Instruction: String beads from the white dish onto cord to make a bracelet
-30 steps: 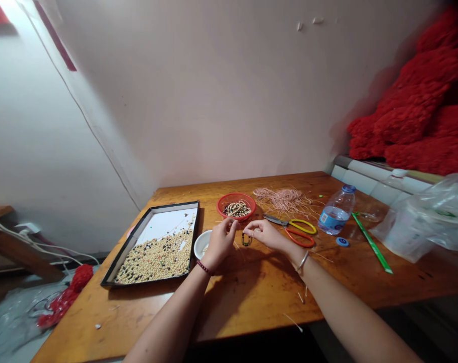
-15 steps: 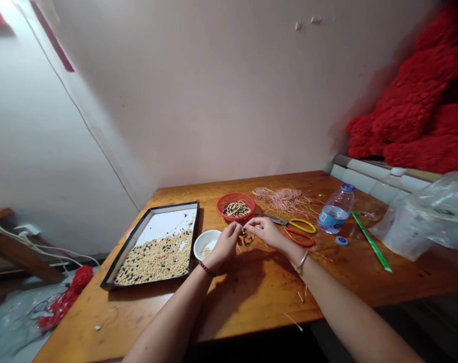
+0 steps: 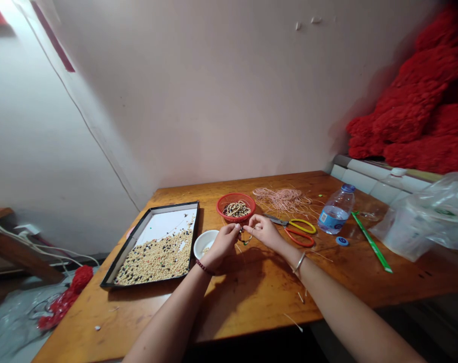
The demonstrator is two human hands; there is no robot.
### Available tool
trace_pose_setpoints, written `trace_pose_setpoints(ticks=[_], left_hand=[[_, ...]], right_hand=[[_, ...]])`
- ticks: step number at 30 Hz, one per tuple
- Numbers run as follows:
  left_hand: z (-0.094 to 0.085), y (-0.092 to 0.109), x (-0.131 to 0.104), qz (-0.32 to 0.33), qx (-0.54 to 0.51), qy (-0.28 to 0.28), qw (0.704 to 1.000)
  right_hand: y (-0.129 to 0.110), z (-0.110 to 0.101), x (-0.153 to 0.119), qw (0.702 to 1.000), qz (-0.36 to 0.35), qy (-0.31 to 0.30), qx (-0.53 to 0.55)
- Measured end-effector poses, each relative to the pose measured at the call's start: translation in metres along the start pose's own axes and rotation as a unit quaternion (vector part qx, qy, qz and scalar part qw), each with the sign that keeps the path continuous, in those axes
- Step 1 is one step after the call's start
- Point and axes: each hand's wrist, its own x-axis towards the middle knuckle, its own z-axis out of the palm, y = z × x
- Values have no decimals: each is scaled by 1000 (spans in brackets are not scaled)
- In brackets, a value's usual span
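Between my two hands a small beaded bracelet [image 3: 245,242] hangs in a loop, with dark, pale and green beads on a thin cord. My left hand [image 3: 226,241] pinches one side of it between thumb and forefinger. On the other side my right hand [image 3: 265,231] is closed on the bracelet too, fingertips close to the left ones. Just behind the hands stands a red basket [image 3: 236,219] of strung beads. A white bowl [image 3: 199,247] with a few pale beads sits beside my left hand, partly hidden by it.
Left lies a black-edged tray [image 3: 149,283] of loose pale and dark beads. Scissors [image 3: 300,232] with yellow and orange handles lie right of my hands. Pinkish cord [image 3: 283,199] is heaped behind them. Further right are a water bottle [image 3: 334,214], a blue cap [image 3: 342,241] and a green strip [image 3: 372,243].
Both hands stay close together over the table. The bracelet loop hangs a little wider and more to the left, and my right fingers have shifted slightly up.
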Motion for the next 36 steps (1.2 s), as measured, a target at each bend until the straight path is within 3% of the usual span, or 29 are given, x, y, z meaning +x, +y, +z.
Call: trace_pose_setpoints(ticks=[8,19,26,36], left_hand=[[0,5,0,-18,-55,-6,998],[0,3,1,-15,-75,3,997],[0,6,-1,-20,-99,6,995],[3,8,-2,-18,-143,-17,989]], right_hand=[[-7,-5,-5,991,-37,-12,-131],[-5,-7,-7,981,-77,-80,-160],[-1,-4,-8,987,-72,-31,-142],[3,2,-9,986,-72,-10,-148]])
